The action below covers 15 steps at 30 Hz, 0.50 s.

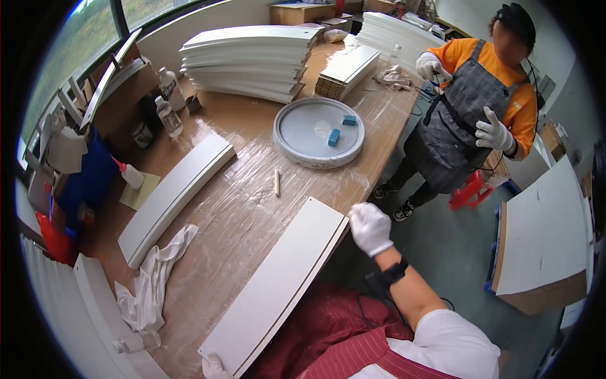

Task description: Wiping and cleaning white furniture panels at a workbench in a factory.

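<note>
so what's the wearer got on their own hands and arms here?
Both hands wear white fabric gloves. The right hand has a black strap-like band at the wrist, a bare forearm above it, and a short white sleeve at the shoulder. Of the left hand only a bit of white glove shows at the lower edge; its arm is out of view. A dark red striped apron covers the front.

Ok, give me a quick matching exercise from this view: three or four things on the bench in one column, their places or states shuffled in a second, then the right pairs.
Things:
1. white panel
2. blue blocks
3. white rag
4. wooden dowel

Places or states:
A. inside the round grey tray
B. lying alone on the bare table between the tray and the panel
C. crumpled at the table's near left edge
D. held at both ends by the left hand and right hand

Pairs: 1-D, 2-A, 3-C, 4-B
</note>
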{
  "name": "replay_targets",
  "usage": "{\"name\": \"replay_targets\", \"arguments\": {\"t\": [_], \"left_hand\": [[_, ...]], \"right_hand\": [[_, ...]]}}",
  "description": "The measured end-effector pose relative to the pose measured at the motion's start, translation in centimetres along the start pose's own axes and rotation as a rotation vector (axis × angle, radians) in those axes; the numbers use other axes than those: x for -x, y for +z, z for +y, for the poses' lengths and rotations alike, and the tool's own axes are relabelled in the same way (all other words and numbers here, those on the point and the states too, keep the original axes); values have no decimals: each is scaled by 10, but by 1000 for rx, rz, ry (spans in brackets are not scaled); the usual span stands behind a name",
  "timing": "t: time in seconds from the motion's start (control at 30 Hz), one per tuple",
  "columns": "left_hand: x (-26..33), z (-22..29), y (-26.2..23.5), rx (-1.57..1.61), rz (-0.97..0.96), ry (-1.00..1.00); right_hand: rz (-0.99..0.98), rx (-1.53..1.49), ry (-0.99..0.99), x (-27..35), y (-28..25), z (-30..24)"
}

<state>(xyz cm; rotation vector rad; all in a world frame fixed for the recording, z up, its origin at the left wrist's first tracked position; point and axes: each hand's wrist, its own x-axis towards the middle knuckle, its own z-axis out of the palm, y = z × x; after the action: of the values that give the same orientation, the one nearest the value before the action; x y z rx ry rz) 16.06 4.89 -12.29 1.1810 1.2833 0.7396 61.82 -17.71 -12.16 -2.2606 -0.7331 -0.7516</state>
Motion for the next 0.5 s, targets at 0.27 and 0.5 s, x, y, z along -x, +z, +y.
{"name": "replay_targets", "arguments": {"t": [0.27, 0.5], "left_hand": [[17, 17, -8, -61, 32, -43], [13, 15, 0, -79, 54, -46]], "right_hand": [[-186, 169, 81, 7, 8, 10], [-374, 167, -27, -6, 40, -26]]}}
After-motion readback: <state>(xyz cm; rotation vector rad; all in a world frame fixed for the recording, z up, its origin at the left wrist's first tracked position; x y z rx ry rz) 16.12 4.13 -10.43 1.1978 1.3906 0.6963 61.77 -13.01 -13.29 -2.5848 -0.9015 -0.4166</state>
